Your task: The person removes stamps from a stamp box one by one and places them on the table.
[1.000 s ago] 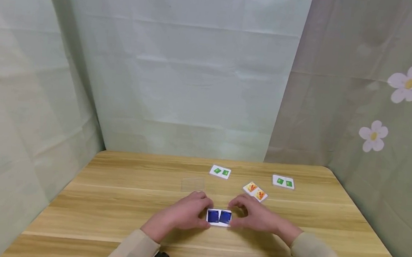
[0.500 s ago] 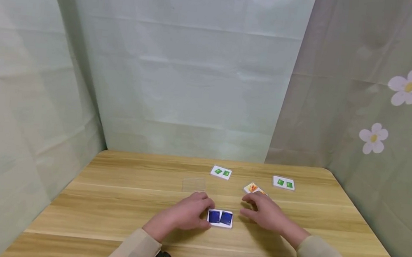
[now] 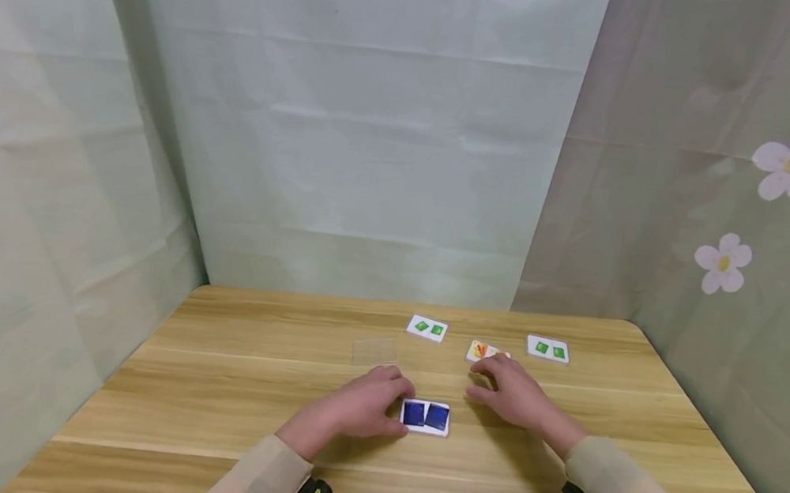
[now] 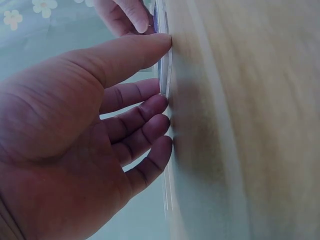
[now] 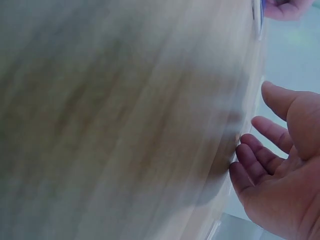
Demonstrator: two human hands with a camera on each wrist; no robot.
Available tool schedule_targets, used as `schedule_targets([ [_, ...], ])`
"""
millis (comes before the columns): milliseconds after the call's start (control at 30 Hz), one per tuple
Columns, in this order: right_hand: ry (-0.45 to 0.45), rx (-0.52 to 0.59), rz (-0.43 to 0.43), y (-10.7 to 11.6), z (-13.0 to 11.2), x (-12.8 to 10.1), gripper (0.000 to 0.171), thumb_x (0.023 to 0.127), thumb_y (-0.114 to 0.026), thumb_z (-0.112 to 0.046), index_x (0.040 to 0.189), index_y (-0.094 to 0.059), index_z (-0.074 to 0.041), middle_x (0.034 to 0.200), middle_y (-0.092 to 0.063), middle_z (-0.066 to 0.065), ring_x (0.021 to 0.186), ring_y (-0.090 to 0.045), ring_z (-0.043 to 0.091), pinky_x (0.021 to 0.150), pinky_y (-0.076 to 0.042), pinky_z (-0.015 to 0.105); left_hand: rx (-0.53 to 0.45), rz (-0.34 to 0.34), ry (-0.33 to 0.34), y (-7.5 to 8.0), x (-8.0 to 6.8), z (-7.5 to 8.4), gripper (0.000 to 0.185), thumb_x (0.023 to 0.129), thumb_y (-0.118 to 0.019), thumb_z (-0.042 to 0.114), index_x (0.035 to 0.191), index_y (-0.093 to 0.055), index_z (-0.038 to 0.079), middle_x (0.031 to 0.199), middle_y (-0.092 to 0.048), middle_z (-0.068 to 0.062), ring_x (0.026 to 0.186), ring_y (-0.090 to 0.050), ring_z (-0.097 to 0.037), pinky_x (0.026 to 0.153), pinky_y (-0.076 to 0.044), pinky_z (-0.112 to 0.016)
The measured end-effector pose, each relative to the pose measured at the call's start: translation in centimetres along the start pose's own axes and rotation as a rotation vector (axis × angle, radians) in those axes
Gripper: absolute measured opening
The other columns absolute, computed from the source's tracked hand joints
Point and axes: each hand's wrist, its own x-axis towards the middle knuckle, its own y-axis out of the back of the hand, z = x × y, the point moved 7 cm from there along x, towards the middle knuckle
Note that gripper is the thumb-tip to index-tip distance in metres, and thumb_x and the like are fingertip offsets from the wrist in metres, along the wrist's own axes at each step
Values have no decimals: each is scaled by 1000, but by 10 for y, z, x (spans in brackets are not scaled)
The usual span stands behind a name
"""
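Observation:
A white card with two blue squares (image 3: 425, 417) lies flat on the wooden table (image 3: 224, 389). My left hand (image 3: 361, 406) holds its left end, thumb at the near edge and fingers at the far edge. The left wrist view shows the thumb and bent fingertips (image 4: 159, 107) against the card's edge (image 4: 164, 75). My right hand (image 3: 512, 397) is apart from the blue card and reaches toward an orange-marked card (image 3: 480, 351), with its fingers lying over that card's near part. In the right wrist view the right hand (image 5: 280, 170) is relaxed and holds nothing.
Two white cards with green squares lie farther back, one in the middle (image 3: 426, 328) and one to the right (image 3: 548, 348). A clear plastic card (image 3: 374, 351) lies beyond my left hand. Cloth walls close in the table's back and sides.
My right hand has let go of the blue card's right end and moved back and to the right, onto the orange-marked card. The left hand has stayed on the blue card.

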Motion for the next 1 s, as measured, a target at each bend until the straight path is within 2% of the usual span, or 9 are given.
schedule_targets([
  [300, 14, -1, 0, 1, 3, 12, 37, 104, -80, -27, 132, -74, -3, 134, -67, 19, 129, -61, 42, 114, -47, 62, -1, 4, -3, 2, 0, 2, 52, 92, -93, 31, 136, -73, 11, 128, -66, 1, 113, -58, -12, 105, -54, -36],
  [667, -10, 2, -18, 2, 8, 20, 36, 105, -79, -26, 132, -74, -4, 135, -66, 17, 130, -60, 41, 114, -46, 61, -12, 4, 16, 1, -1, 3, 52, 91, -94, 32, 135, -73, 12, 125, -65, 3, 110, -57, -10, 105, -54, -34],
  [833, 25, 25, -2, 2, 1, 17, 33, 102, -82, -25, 128, -76, -4, 126, -71, 12, 122, -65, 36, 110, -50, 59, -15, 10, 11, 0, 0, 3, 52, 90, -94, 31, 133, -73, 12, 122, -64, 4, 107, -56, -9, 102, -55, -33],
  [1000, 18, 120, -36, -5, -5, 15, 31, 101, -83, -24, 126, -76, -6, 118, -73, 5, 109, -67, 24, 102, -55, 53, -11, 12, 5, 1, 0, 3, 51, 90, -94, 32, 132, -73, 12, 122, -64, 4, 107, -56, -9, 102, -54, -33],
])
